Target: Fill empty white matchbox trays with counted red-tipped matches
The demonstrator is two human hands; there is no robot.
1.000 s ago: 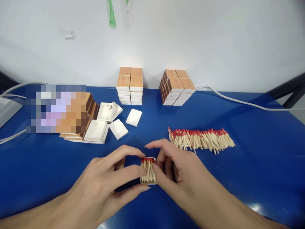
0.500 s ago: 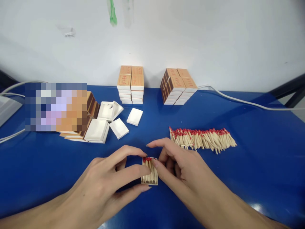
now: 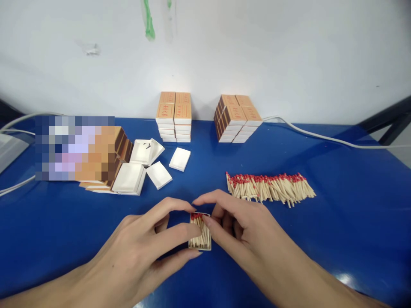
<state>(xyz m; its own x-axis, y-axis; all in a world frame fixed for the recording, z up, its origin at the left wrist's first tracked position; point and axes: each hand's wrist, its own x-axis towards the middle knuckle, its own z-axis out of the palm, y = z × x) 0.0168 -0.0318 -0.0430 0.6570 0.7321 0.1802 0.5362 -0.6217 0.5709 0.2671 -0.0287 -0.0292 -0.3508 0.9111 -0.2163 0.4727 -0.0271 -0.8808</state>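
Note:
A small white matchbox tray (image 3: 200, 233) filled with red-tipped matches lies on the blue table (image 3: 337, 231) near the front middle. My left hand (image 3: 150, 239) grips its left side with thumb and fingers curled round it. My right hand (image 3: 237, 226) closes on its right side, the forefinger arched over the far end and the thumb pressing on the matches. To the right of my hands lies a row of loose matches (image 3: 269, 187), red heads pointing away.
Several empty white trays (image 3: 159, 174) lie at the left middle beside a blurred-out patch and brown sleeves (image 3: 123, 147). Two stacks of finished matchboxes (image 3: 175, 115) (image 3: 236, 117) stand against the white wall. A grey cable (image 3: 321, 137) runs along the back right.
My two forefingers have drawn closer together over the tray's far end, and my right thumb has slid a little across the matches. The tray stays in place.

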